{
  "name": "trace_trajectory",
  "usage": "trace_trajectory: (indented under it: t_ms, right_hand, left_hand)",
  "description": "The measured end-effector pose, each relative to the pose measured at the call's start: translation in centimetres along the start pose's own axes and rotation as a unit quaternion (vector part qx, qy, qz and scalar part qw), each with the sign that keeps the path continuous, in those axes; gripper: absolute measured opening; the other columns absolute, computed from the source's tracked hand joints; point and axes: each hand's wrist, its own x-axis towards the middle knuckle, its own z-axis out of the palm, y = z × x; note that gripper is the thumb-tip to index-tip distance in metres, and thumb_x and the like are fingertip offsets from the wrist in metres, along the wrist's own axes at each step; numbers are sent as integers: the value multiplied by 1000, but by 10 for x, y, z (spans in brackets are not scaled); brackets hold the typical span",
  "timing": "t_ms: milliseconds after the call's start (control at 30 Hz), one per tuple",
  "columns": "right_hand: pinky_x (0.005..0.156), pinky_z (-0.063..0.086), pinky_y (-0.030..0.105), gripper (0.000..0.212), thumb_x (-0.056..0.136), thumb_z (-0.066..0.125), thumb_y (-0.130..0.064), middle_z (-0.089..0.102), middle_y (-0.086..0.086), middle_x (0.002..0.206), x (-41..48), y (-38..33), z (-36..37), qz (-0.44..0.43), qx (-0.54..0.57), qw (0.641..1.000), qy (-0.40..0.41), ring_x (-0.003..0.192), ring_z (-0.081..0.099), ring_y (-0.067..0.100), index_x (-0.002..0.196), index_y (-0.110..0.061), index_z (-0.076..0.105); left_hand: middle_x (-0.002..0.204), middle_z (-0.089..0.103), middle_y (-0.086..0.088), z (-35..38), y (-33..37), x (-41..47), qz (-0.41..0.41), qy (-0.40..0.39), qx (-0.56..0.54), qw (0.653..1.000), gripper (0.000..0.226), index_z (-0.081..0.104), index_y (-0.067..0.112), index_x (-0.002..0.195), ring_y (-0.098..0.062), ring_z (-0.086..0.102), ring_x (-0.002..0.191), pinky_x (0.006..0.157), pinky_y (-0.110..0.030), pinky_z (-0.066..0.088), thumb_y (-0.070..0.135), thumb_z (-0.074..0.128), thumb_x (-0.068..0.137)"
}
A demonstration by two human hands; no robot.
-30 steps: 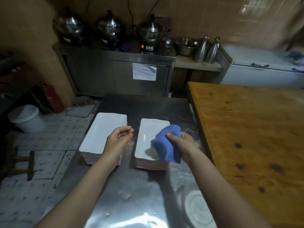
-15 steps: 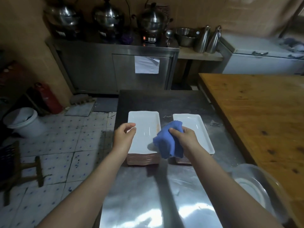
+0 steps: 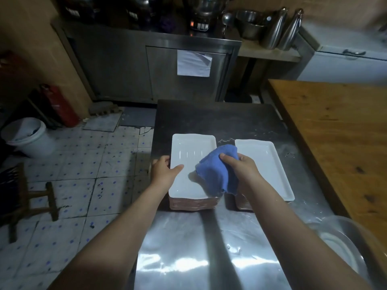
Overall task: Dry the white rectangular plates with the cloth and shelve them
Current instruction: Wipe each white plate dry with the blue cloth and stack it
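Both forearms reach in from the near edge over the steel table, roughly parallel and angled slightly inward. At the near right a metal bowl sits at the table's edge. Farther on, two stacks of white rectangular plates stand side by side, close but apart, each with its long axis running away from the person. The left hand is at the left long edge of the left stack, thumb laid on the rim of the top plate, fingers curled round the edge, gripping it. The right hand, palm down, clutches the bunched blue cloth, which hangs over that plate's right half. The right stack lies near a wooden table. A steel cabinet stands beyond
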Motion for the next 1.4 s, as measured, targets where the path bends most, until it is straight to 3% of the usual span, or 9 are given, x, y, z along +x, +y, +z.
trace_trajectory:
  t_ms: [233,433,700,933,1033,1100,1167,1233,1400]
  right_hand:
    - [62,50,26,13,83,70,-25,72,3,68,3,-1,-3,-4,17,1000,-8,74,69,21,81,-12,68]
    - [48,48,19,11,85,68,-23,71,-1,63,-9,-12,-12,2,57,998,-9,61,68,12,81,-13,67]
    - [49,50,19,10,87,66,-18,72,1,64,-39,-46,-21,-21,92,995,-37,61,69,13,83,-10,65]
    - [54,53,20,7,89,60,-11,70,3,69,-94,-86,-9,-68,67,975,-200,60,67,11,92,-5,63]
    - [62,56,23,11,87,60,-5,71,6,79,-116,-89,5,-68,77,955,-278,71,68,14,96,-7,64]
    - [66,56,24,12,87,61,-4,71,5,83,-125,-82,15,-73,35,954,-288,75,68,15,96,-10,65]
    - [64,52,19,10,86,64,-7,70,2,82,-128,-70,21,-122,-100,960,-230,75,65,13,92,-14,66]
    - [63,47,19,13,83,67,-12,68,4,91,-130,-61,22,-207,-278,929,-130,79,61,13,96,-13,66]
    - [76,39,22,47,80,71,-20,59,2,121,-139,-48,23,-291,-383,875,-56,98,54,16,124,-20,54]
  left_hand:
    - [115,54,-16,-1,3,-7,46,43,37,997,25,67,5,109,-28,57,94,81,-30,47,18,59,89]
    - [102,67,-12,-15,14,-14,77,91,21,993,23,65,6,107,-26,60,86,70,-28,44,16,50,94]
    - [82,50,6,-35,26,-30,41,57,-69,995,10,44,17,106,-15,50,69,57,-26,40,17,44,96]
    - [79,50,0,-57,40,-76,-17,-12,-232,972,8,37,20,104,-18,50,64,53,-26,40,19,42,98]
    - [90,56,-8,-64,43,-102,-30,-38,-271,961,10,41,17,108,-23,53,76,67,-34,48,19,39,99]
    - [105,58,-11,-69,41,-118,-51,-59,-316,945,15,47,15,107,-25,57,88,84,-41,50,20,35,99]
    - [91,59,-7,-73,36,-134,-53,-47,-313,947,10,45,18,104,-21,57,71,59,-30,51,20,37,99]
    - [79,56,-6,-80,32,-148,-44,-32,-295,954,10,40,21,107,-20,55,60,38,-19,41,26,36,101]
    - [80,60,0,-93,29,-168,-60,-37,-307,949,14,45,27,109,-17,59,61,32,-15,40,33,35,101]
